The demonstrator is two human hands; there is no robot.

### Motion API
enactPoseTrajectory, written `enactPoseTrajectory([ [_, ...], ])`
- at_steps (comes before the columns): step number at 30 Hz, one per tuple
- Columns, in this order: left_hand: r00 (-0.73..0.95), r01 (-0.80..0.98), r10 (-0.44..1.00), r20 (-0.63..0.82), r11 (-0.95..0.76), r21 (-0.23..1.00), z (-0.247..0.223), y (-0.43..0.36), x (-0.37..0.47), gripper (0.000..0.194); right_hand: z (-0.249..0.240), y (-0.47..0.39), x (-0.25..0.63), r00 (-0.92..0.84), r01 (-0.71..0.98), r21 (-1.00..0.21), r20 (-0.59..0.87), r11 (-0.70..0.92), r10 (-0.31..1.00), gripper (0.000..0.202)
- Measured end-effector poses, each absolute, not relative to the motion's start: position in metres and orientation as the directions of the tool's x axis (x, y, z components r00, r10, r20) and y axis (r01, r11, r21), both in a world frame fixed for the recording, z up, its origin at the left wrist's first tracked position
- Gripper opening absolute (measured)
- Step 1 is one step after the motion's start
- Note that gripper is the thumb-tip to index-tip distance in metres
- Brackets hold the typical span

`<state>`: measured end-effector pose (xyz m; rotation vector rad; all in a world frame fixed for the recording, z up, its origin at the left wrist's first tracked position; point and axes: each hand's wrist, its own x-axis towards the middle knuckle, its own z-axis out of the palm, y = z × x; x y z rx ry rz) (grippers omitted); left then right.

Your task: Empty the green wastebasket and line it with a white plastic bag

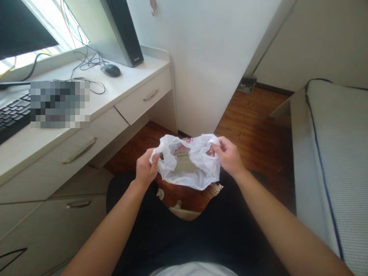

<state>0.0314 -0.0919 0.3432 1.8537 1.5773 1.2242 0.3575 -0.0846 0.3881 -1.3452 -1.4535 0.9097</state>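
So the white plastic bag (pixel 188 163) is held up over the lap, above the wood floor (pixel 253 130). It's thin, crinkly and half see-through, with red print. Looks like it's only partly opened: the mouth gapes a bit but most is still bunched. Left hand (pixel 146 170) and right hand (pixel 228 155) each have a pinched-closed grip on an edge. Worktop (pixel 120 86) sits off left.

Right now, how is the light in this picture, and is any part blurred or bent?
Head view: daylight from the window overexposes the upper left corner; a pixelated block hides part of the desk; wide-lens distortion tilts the wall edges; the plastic bag between left hand and right hand is sharp.
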Motion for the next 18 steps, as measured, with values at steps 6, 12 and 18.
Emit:
enactPoseTrajectory([
  [6,0.033,0.665,0.955,0.295,-0.241,0.707,0.312,-0.083,0.023,0.042,0.353,-0.069,0.36,0.014,0.369,-0.924,0.117,0.104,0.993,0.028],
  [12,0.086,0.729,0.94,0.329,-0.285,0.623,0.301,-0.076,0.023,0.04,0.333,-0.054,0.355,-0.014,0.403,-0.912,0.08,0.079,0.997,0.031],
  [18,0.063,0.772,0.927,0.37,-0.281,0.571,0.319,-0.076,0.023,0.037,0.34,-0.048,0.336,-0.055,0.328,-0.94,0.082,0.096,0.995,0.022],
])
